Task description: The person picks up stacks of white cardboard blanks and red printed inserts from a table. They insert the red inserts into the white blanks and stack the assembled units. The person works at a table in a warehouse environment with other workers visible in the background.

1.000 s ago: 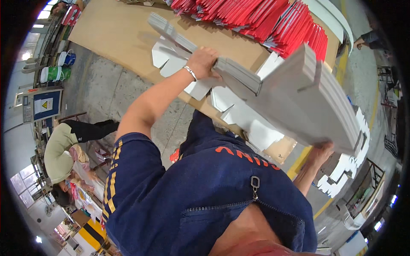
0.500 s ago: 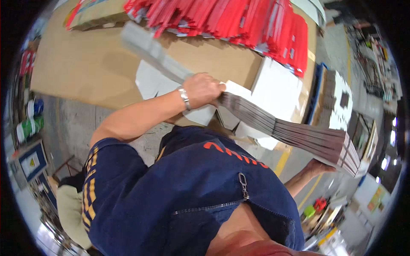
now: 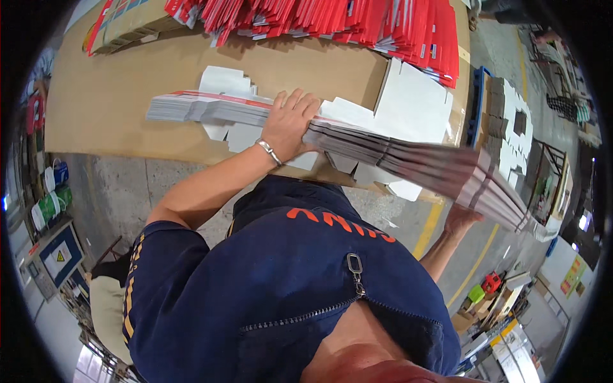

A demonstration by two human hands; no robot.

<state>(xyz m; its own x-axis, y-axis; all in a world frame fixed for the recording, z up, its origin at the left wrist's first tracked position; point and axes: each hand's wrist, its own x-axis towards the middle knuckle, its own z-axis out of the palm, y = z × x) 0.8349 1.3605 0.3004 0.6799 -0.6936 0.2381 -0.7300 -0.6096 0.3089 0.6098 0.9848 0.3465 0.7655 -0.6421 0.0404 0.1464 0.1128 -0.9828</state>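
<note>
Brown board (image 3: 102,108) covers the table, a strapped bundle (image 3: 137,29) at its far left. Grey card stack (image 3: 389,153) runs rightward from there, nearer the person, over white blanks (image 3: 418,105). I see the left hand (image 3: 289,124) grasping its middle from above, fingers across the top; red cards (image 3: 332,19) lie beyond. Past the table edge, the right hand (image 3: 461,222) is under the stack's right end, its grip hard to tell.
</note>
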